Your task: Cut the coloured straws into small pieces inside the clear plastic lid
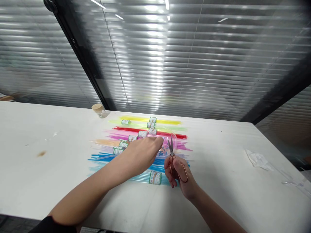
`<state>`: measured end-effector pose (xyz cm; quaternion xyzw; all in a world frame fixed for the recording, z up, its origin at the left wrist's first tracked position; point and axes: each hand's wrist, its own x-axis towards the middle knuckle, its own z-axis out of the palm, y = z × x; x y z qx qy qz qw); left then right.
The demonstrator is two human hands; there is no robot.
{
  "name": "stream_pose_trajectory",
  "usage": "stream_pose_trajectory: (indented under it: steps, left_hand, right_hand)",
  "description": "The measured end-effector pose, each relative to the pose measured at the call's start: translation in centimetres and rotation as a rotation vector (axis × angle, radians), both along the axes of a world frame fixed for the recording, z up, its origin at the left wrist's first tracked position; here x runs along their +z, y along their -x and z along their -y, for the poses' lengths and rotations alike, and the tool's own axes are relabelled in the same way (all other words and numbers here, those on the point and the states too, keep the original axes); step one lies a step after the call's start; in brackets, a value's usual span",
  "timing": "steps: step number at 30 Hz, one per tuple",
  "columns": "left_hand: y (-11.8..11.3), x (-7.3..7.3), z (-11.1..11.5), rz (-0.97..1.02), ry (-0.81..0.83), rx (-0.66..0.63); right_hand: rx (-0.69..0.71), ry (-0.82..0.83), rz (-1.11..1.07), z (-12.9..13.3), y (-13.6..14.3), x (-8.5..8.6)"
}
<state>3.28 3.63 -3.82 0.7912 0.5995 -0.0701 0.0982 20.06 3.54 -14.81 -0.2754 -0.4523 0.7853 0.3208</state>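
Note:
My right hand holds a pair of scissors with copper-coloured handles; the blades point away from me and stand slightly apart. My left hand is closed in a pinch just left of the blades, and what its fingertips hold is hidden. Beneath both hands lie bundles of thin coloured straws, among them blue straws, light blue straws, red straws and yellow straws, wrapped with printed paper bands. A clear round dish rests on the bundles, holding small cut pieces, some blue and some orange.
The white table runs up to a glass wall with blinds. A jar with a wooden lid stands at the back left. A crumpled white tissue and clear plastic wrapping lie on the right. A brown stain marks the left side.

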Motion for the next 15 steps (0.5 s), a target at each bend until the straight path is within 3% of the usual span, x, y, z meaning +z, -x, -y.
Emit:
stream_pose_trajectory:
  steps: [6, 15]
  left_hand:
    - [-0.1, 0.3, 0.1, -0.017, 0.01, 0.006]
    - [0.2, -0.7, 0.1, 0.033, -0.005, -0.023]
  right_hand:
    - [0.01, -0.09, 0.088, 0.1, -0.1, -0.1]
    - [0.001, -0.167, 0.21, 0.2, 0.1, 0.3]
